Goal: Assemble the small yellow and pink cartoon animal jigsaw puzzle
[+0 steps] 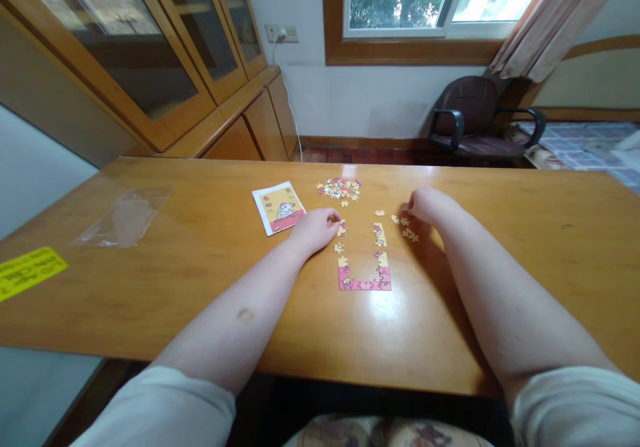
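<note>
A partly joined jigsaw puzzle lies flat on the table, its pink bottom edge linked to short yellow-and-pink sides. My left hand is closed, its fingertips pinched at a puzzle piece on the upper left side. Detached from it, a single piece sits just below. On the right side is a joined yellow strip. My right hand bends down with fingers closed at a small reddish piece, mostly hidden by them. Loose yellow pieces lie beside that hand.
A heap of loose pieces sits at the far side, near a picture card. Leftward on the table are a clear plastic bag and a yellow label. An armchair stands beyond the table.
</note>
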Demonstrator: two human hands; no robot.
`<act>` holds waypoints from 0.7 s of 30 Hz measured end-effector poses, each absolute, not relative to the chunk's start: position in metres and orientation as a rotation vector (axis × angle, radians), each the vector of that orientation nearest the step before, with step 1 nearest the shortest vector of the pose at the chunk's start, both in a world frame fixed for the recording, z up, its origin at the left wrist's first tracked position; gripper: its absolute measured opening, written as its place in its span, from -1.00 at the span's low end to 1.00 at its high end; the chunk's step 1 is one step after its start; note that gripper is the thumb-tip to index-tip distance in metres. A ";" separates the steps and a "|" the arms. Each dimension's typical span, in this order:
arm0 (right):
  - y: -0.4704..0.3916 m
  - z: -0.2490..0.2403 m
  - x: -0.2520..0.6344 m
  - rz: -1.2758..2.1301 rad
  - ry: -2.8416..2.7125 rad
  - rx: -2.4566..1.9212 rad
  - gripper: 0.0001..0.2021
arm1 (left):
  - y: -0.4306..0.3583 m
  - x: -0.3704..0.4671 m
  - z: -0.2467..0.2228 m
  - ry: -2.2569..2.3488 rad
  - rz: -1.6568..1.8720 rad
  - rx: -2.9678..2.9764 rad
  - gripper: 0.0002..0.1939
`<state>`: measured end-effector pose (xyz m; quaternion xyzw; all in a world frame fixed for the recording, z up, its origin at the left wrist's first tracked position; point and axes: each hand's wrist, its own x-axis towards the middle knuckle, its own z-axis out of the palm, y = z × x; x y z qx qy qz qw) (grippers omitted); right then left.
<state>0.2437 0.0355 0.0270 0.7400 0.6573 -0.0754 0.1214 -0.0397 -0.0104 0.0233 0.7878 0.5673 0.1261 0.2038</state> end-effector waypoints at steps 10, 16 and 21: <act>0.032 0.029 0.240 -0.220 1.958 2.174 -0.80 | -0.011 -0.039 0.025 1.590 0.339 2.193 -0.76; 0.025 0.037 0.234 -0.232 2.020 2.225 -0.80 | -0.011 -0.039 0.025 1.594 0.346 2.191 -0.76; 0.015 0.055 0.219 -0.483 2.214 2.268 -0.86 | -0.010 -0.040 0.021 1.582 0.352 2.192 -0.76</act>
